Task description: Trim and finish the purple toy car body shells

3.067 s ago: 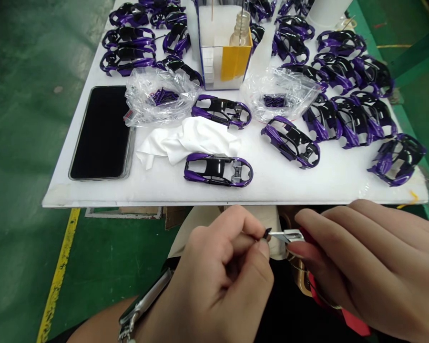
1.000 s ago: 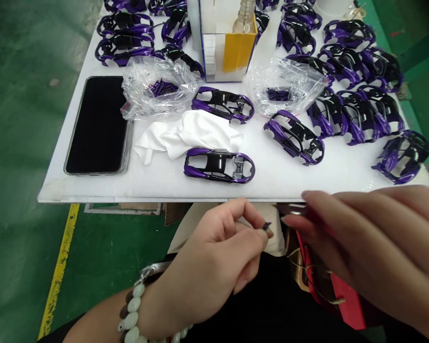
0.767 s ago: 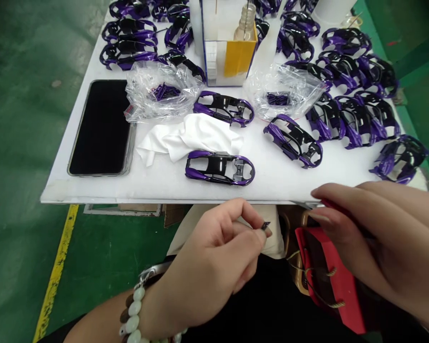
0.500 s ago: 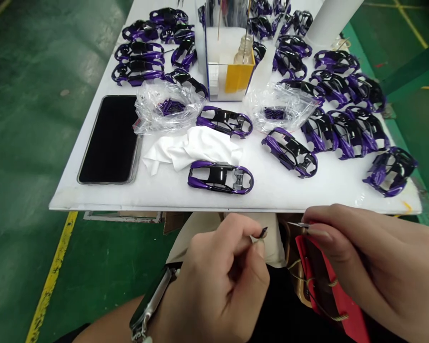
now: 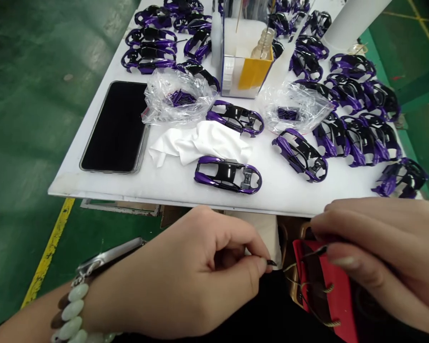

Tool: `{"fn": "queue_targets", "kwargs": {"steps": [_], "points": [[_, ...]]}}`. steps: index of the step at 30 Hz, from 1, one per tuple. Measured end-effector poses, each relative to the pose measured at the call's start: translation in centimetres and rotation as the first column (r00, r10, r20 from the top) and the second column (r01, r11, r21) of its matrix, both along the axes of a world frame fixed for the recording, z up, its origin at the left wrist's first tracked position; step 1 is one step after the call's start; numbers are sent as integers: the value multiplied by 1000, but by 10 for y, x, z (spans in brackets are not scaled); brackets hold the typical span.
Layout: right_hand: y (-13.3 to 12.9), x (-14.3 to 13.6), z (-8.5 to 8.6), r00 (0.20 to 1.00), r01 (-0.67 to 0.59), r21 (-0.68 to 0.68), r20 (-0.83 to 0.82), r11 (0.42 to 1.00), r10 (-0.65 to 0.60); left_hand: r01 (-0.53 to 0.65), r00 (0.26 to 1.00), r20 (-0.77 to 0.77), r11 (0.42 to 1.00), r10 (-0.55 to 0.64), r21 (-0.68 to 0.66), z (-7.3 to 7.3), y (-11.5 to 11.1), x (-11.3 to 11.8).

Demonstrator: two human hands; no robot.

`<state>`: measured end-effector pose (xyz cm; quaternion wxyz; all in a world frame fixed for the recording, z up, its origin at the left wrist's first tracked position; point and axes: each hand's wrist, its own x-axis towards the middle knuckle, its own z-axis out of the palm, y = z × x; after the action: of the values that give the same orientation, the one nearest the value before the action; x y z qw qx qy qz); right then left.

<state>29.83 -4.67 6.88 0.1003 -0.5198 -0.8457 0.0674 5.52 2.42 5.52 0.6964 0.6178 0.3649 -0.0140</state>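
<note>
My left hand (image 5: 214, 274) is closed in a pinch in front of the table's near edge. A small dark part (image 5: 271, 263) pokes out between its thumb and forefinger; its kind is too small to make out. To the right, my right hand (image 5: 382, 257) grips a thin pointed blade (image 5: 315, 252) whose tip faces the left hand, apart from the part. Most of that tool is hidden by the fingers. Beyond the hands, a purple and black toy car body shell (image 5: 229, 174) lies near the edge, with a second shell (image 5: 301, 155) to its right.
A white cloth (image 5: 200, 140), a phone (image 5: 115, 126) and two plastic bags of small dark purple parts (image 5: 181, 98) (image 5: 288, 113) lie on the white table (image 5: 157, 188). Behind stands a clear box (image 5: 232, 71) with a bottle. Several car shells (image 5: 368, 138) fill both sides. A red bag (image 5: 338, 286) hangs below.
My left hand has turned, laying the wrist flatter and showing the bracelet, and the dark part now points right. The right hand's blade has dropped slightly and tilted. The view has shifted.
</note>
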Motion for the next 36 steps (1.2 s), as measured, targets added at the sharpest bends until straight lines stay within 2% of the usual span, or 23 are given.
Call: {"fn": "queue_targets", "kwargs": {"steps": [3, 10, 25, 30, 33, 36], "points": [[-2, -13, -4, 996, -88, -82, -1, 993, 89, 8, 1000, -17, 996, -10, -86, 1, 4, -1], [-9, -23, -11, 996, -20, 36, 82, 999, 17, 32, 999, 15, 988, -30, -152, 5, 10, 0], [-5, -26, -16, 997, -23, 12, 70, 1000, 22, 98, 995, 20, 995, -98, 3, 7, 8, 4], [-7, -26, -16, 997, -19, 10, 78, 1000, 18, 87, 996, -19, 981, -85, 176, 4, 3, 1], [-6, -26, -15, 996, -24, 42, 87, 999, 20, 96, 993, 35, 936, -114, 339, 2, 1, 2], [-5, -23, -15, 994, -52, 46, 96, 998, 48, 50, 985, 120, 873, -123, 484, 1, -3, 3]]}}
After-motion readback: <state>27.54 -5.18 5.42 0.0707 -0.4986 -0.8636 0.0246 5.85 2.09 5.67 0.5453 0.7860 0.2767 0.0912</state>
